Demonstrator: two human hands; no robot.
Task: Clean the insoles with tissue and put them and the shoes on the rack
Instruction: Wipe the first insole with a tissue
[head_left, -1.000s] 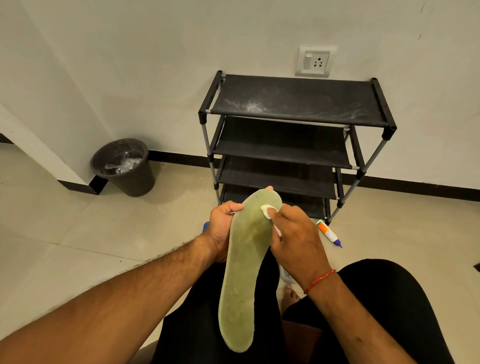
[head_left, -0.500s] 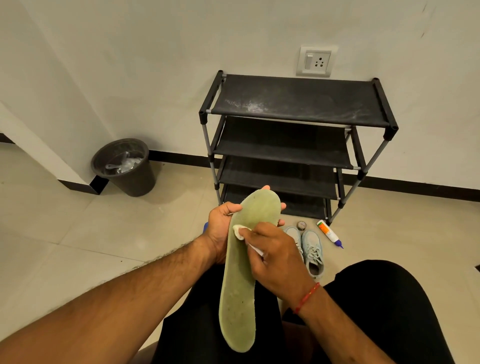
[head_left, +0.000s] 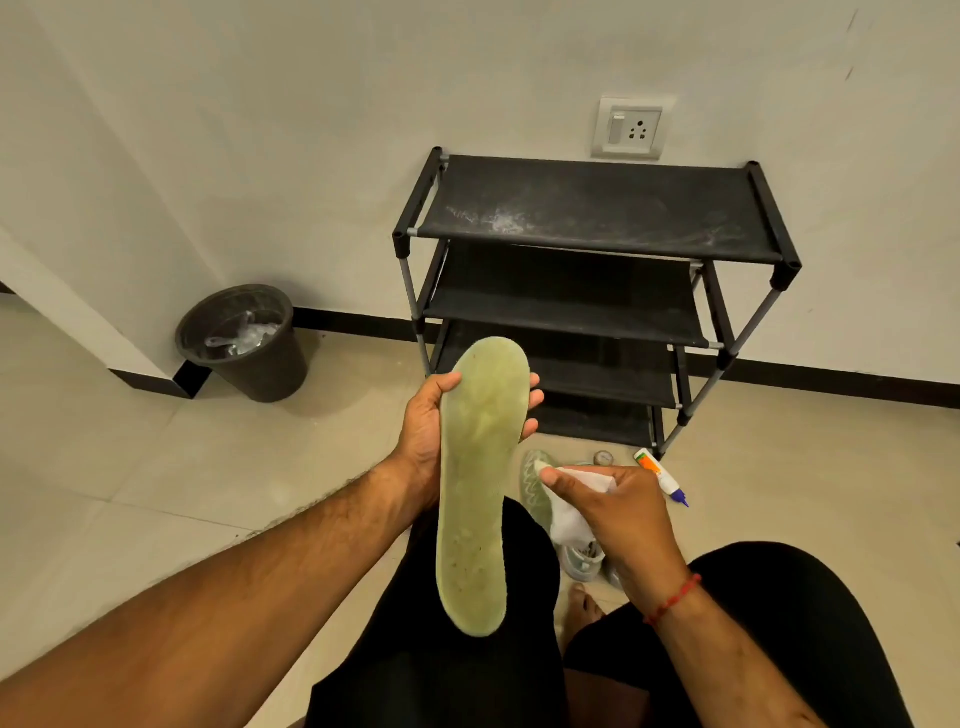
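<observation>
Insole (head_left: 480, 483) is sitting clamped in the left hand (head_left: 423, 431); right hand (head_left: 618, 512), pinching the tissue (head_left: 569, 512), is lifting away beside it, suggesting wiping is finishing

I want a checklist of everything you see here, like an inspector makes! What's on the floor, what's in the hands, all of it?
Surface: pale tiled floor; no spills seen.
Job's things: green insole held upright; white tissue apart from it; second insole and grey shoe on the floor; black rack, visible shelves bare, top one dusty.
Clutter: glue bottle and a small round thing by the rack.
Hands: left hand grips the insole; right hand holds the tissue.
Cables: nothing seen.
Surroundings: white wall with socket; dark bin with clear rubbish inside.
</observation>
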